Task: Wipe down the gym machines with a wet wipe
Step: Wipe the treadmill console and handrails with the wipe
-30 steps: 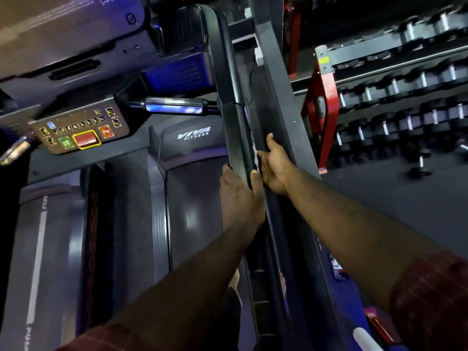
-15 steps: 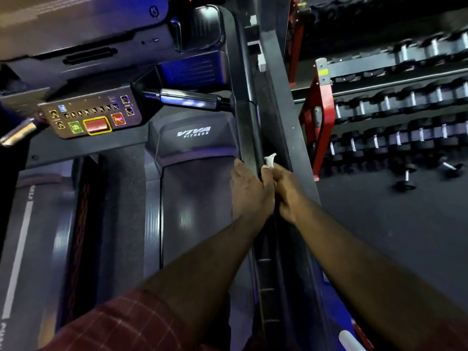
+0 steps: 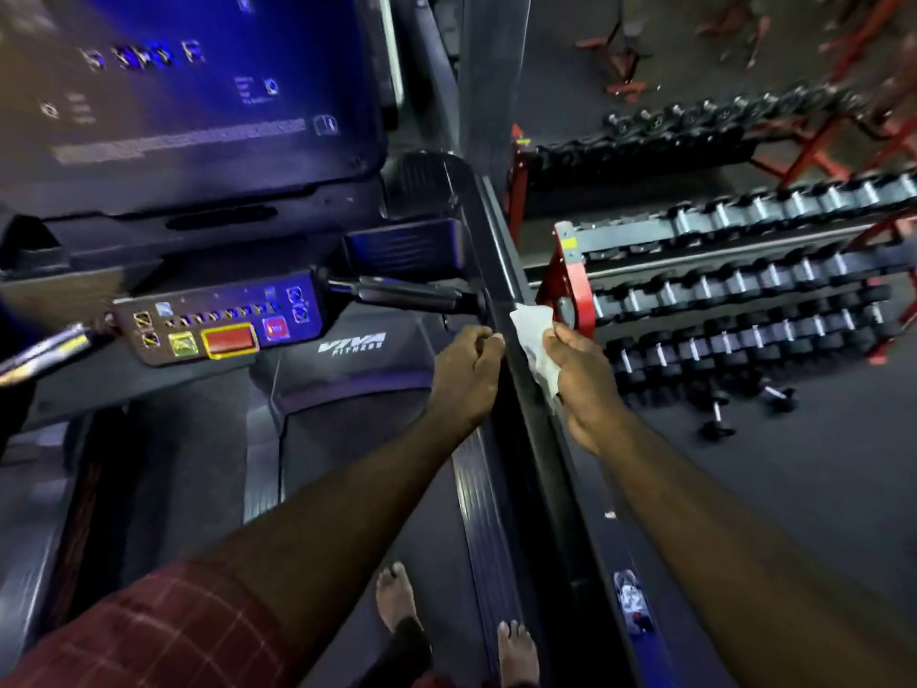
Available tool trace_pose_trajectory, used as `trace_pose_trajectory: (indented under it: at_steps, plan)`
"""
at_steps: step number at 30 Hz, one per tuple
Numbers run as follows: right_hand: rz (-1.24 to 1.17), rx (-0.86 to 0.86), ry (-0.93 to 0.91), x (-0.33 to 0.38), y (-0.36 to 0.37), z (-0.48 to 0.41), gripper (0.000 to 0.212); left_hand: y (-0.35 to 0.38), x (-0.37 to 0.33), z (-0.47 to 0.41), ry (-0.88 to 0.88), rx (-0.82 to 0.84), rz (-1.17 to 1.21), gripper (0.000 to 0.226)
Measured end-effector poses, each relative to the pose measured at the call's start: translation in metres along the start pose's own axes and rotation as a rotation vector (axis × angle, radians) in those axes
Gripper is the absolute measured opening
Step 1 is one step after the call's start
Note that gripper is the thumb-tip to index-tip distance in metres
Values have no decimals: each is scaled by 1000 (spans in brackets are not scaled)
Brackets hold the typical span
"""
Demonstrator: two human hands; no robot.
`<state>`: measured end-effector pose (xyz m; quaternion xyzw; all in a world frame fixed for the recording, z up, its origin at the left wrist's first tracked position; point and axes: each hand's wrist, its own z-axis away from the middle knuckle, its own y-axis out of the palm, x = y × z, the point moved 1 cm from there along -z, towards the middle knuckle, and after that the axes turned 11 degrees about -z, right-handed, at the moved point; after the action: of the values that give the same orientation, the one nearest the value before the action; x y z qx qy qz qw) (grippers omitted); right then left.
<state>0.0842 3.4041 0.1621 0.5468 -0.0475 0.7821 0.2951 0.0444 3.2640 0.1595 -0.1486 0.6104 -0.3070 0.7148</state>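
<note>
The right hand [image 3: 585, 377] pinches the white wipe [image 3: 535, 337], which spills above its fingers, pressed against the treadmill handrail [image 3: 540, 439]. The left hand [image 3: 464, 362] curls just beside it, its grip unclear.

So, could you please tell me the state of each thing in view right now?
wet wipe, crumpled, pinched by the right hand
left hand, fingers curled beside the handrail, grip unclear
console screen, lit blue
loose dumbbells, lying on the floor
</note>
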Motion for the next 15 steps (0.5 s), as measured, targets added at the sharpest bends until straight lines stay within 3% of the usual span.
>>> trace_pose_trajectory:
  at_steps: [6,10,15]
  plan:
    - [-66,-24,-77,3,73,-12,70,-83,24,-37,110,27,-78,28]
    - [-14,26,-38,12,129,4,37,-136,47,-48,98,-31,-95,25]
    - [38,120,-26,13,188,-5,23,-195,67,-74,68,-110,-70,28]
